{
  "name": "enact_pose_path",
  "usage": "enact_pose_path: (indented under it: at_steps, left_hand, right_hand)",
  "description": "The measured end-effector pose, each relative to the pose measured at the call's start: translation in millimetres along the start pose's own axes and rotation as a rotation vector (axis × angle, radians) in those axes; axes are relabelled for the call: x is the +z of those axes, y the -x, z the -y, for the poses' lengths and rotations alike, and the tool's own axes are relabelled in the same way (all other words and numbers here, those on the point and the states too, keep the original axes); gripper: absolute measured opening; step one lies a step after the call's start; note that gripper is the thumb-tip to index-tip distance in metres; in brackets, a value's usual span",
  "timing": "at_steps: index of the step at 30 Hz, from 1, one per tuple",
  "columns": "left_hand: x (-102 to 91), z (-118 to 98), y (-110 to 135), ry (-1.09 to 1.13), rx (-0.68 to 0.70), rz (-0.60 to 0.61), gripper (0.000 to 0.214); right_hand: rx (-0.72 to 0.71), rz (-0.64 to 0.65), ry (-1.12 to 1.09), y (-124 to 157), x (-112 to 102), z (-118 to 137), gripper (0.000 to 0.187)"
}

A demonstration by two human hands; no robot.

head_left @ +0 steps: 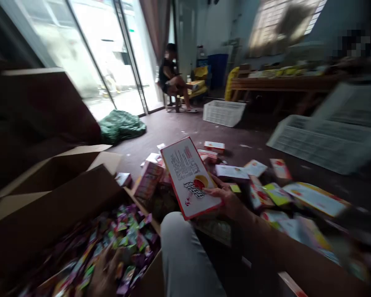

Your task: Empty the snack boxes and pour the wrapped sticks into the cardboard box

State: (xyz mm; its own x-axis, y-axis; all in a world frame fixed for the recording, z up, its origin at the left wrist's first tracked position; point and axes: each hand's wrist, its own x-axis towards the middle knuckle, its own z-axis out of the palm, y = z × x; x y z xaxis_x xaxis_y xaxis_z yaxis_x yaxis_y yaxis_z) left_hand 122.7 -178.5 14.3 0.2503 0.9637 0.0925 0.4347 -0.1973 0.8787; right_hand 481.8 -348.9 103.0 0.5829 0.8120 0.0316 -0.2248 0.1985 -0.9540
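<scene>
My right hand [225,197] grips the lower edge of a flat white box with a red border [188,175], held tilted above the floor. My left hand [106,272] is low in a large open cardboard carton [49,206] full of small purple, green and pink sachets [126,235]. It is smeared by motion, so its fingers cannot be read. My knee in grey trousers [182,251] sits between the two hands.
Several flat printed boxes [275,194] lie scattered on the dark floor. White plastic crates [223,112] [324,140] stand further back, with a green bag [121,125] by the glass doors. Another person [173,78] sits on a stool at the back near a wooden table [284,82].
</scene>
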Motion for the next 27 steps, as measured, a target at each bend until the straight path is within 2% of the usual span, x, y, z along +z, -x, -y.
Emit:
enact_pose_path:
  at_steps: [1, 3, 4, 5, 8, 10, 12, 14, 16, 19, 23, 25, 27]
  left_hand:
    - [-7.2, -20, 0, 0.06, -0.012, 0.001, 0.07]
    - [-23.4, -58, -1, 0.527, -0.058, 0.135, 0.08]
    - [-32.4, -72, -2, 0.756, -0.076, 0.149, 0.08]
    - [-41.7, -82, -3, 0.808, -0.072, 0.119, 0.079]
    - [-69.3, -88, 3, 0.956, -0.119, -0.053, 0.069]
    - [-84.9, -79, 12, 1.089, -0.155, -0.148, 0.057]
    - [-96.7, -66, 21, 1.143, -0.205, -0.193, 0.046]
    - [-103.3, -53, 25, 1.108, -0.295, -0.197, 0.038]
    - [-104.5, -40, 25, 1.043, -0.396, -0.169, 0.036]
    - [-99.5, -25, 25, 1.023, -0.483, -0.13, 0.046]
    - [-93.8, -14, 28, 1.124, -0.553, 0.017, 0.049]
    - [-95.8, -11, 29, 1.161, -0.532, 0.054, 0.05]
    - [-101.7, -6, 30, 1.169, -0.5, 0.037, 0.052]
  right_hand:
    - [0.068, 0.13, -0.114, -3, 30, 4, 0.063]
    - [0.214, 0.38, -0.296, -9, 92, 1, 0.054]
    - [0.295, 0.496, -0.36, -11, 122, -7, 0.049]
    - [0.38, 0.604, -0.407, -11, 151, -18, 0.044]
    - [0.595, 0.853, -0.475, -6, 224, -64, 0.041]
    - [0.68, 0.937, -0.468, 1, 257, -96, 0.042]
    - [0.701, 0.961, -0.353, 4, 274, -123, 0.041]
    - [0.644, 0.939, -0.184, 4, 280, -143, 0.038]
    - [0.599, 0.899, -0.114, 1, 282, -157, 0.034]
    - [0.713, 0.843, -0.2, -4, 287, -169, 0.034]
    - [0.806, 0.76, -0.317, -8, 301, -176, 0.03]
    - [0.847, 0.756, -0.349, -7, 306, -174, 0.034]
    - [0.884, 0.797, -0.369, -5, 310, -170, 0.039]
